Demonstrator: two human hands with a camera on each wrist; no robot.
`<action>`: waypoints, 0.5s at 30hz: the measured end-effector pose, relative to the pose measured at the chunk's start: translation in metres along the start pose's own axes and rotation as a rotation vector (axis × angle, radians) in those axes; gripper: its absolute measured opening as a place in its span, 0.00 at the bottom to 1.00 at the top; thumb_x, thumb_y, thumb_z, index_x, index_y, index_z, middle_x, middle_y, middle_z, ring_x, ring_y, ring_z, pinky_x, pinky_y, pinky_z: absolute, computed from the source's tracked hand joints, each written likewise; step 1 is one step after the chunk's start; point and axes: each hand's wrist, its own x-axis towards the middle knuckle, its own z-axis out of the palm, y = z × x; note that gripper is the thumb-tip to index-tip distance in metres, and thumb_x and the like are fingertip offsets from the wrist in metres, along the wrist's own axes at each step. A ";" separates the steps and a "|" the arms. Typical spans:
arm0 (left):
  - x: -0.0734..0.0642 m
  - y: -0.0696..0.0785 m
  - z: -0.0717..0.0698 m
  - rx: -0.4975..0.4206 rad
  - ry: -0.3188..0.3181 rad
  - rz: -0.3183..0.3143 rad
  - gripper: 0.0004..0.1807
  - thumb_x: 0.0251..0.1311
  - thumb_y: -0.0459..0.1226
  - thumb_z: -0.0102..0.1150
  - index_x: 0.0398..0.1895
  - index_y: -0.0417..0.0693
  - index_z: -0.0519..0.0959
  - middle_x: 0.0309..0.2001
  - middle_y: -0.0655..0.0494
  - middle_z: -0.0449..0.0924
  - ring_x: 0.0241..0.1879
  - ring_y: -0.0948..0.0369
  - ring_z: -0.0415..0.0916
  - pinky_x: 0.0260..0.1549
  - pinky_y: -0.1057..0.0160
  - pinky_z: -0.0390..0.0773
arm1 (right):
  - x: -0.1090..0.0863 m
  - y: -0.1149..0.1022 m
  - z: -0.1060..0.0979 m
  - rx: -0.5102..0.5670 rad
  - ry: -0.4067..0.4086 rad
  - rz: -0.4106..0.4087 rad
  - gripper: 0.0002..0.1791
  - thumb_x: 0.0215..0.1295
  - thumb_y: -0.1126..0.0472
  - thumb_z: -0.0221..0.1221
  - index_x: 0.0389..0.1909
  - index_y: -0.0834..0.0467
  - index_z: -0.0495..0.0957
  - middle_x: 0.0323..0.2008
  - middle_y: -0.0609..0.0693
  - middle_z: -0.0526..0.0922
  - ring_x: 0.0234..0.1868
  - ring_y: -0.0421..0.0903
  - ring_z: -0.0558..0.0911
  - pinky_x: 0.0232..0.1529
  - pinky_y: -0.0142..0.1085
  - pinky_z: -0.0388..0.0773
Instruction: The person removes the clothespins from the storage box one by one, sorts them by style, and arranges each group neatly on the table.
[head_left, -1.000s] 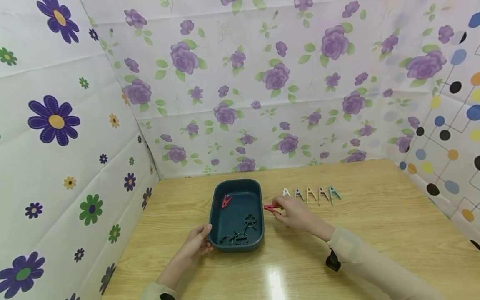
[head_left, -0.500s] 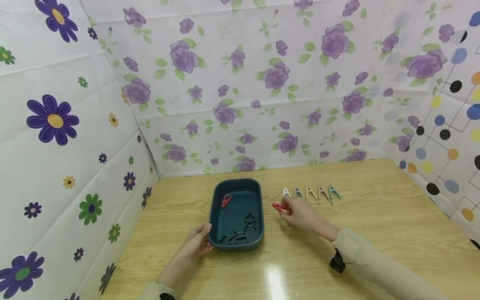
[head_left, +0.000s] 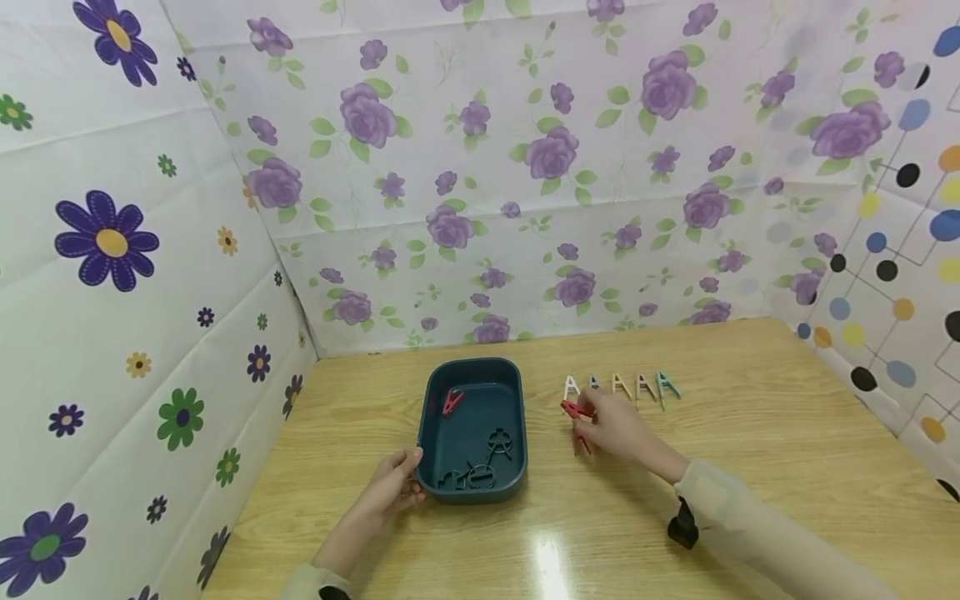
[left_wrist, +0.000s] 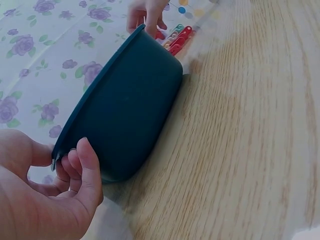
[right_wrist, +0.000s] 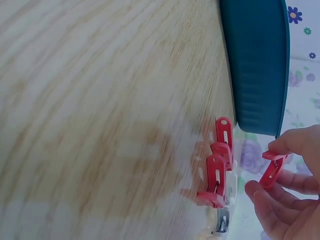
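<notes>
My left hand (head_left: 390, 483) grips the near-left rim of a dark teal plastic bin (head_left: 474, 498), thumb over the edge and fingers against the outside wall, as the left wrist view shows (left_wrist: 55, 195). Inside the bin lie a red clothespin (head_left: 452, 403) and some dark ring-shaped pieces (head_left: 482, 477). Right of the bin, my right hand (head_left: 615, 425) pinches a red clothespin (right_wrist: 273, 172) between thumb and fingers, above the table. Two more red clothespins (right_wrist: 216, 180) are on the tabletop below that hand, partly hidden by it in the head view.
A row of clothespins in several colours, from a white clothespin (head_left: 572, 386) to a teal clothespin (head_left: 666, 387), lies just beyond my right hand on the wooden table (head_left: 735, 400). Floral cloth (head_left: 517, 183) hangs behind, with patterned cloth at both sides.
My right hand has moved rightward, away from the bin's right side and close to the row, still pinching the red clothespin. The left hand and bin have stayed in place.
</notes>
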 end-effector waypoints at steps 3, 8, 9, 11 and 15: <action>0.001 0.000 0.000 -0.001 0.013 -0.004 0.25 0.74 0.48 0.44 0.57 0.33 0.64 0.24 0.58 0.69 0.24 0.66 0.68 0.28 0.70 0.75 | -0.002 0.003 -0.002 0.004 0.000 0.009 0.07 0.59 0.59 0.65 0.32 0.55 0.76 0.22 0.45 0.73 0.17 0.38 0.66 0.15 0.30 0.60; 0.003 -0.002 0.000 0.004 0.021 -0.009 0.26 0.74 0.48 0.44 0.59 0.33 0.64 0.25 0.58 0.69 0.24 0.65 0.68 0.28 0.70 0.75 | -0.004 0.006 -0.006 0.001 -0.027 0.064 0.09 0.59 0.58 0.65 0.31 0.56 0.75 0.18 0.44 0.72 0.15 0.38 0.67 0.15 0.31 0.61; 0.003 -0.002 0.000 0.004 0.020 -0.010 0.26 0.74 0.48 0.44 0.60 0.32 0.64 0.25 0.58 0.70 0.24 0.65 0.68 0.28 0.70 0.75 | -0.005 0.007 -0.007 0.010 -0.037 0.082 0.09 0.60 0.57 0.64 0.31 0.56 0.75 0.17 0.44 0.72 0.14 0.39 0.68 0.14 0.32 0.62; 0.003 -0.002 0.000 0.004 0.022 -0.010 0.27 0.74 0.48 0.45 0.60 0.33 0.63 0.24 0.58 0.70 0.24 0.65 0.68 0.27 0.70 0.75 | -0.006 0.008 -0.008 0.020 -0.054 0.116 0.09 0.60 0.57 0.64 0.31 0.56 0.74 0.16 0.44 0.73 0.13 0.39 0.71 0.13 0.33 0.64; 0.002 -0.001 0.000 0.004 0.029 -0.010 0.27 0.73 0.48 0.45 0.60 0.33 0.64 0.25 0.58 0.70 0.24 0.65 0.68 0.27 0.69 0.75 | -0.008 0.011 -0.009 0.006 -0.060 0.145 0.10 0.60 0.55 0.64 0.30 0.55 0.74 0.16 0.44 0.74 0.13 0.39 0.72 0.13 0.33 0.65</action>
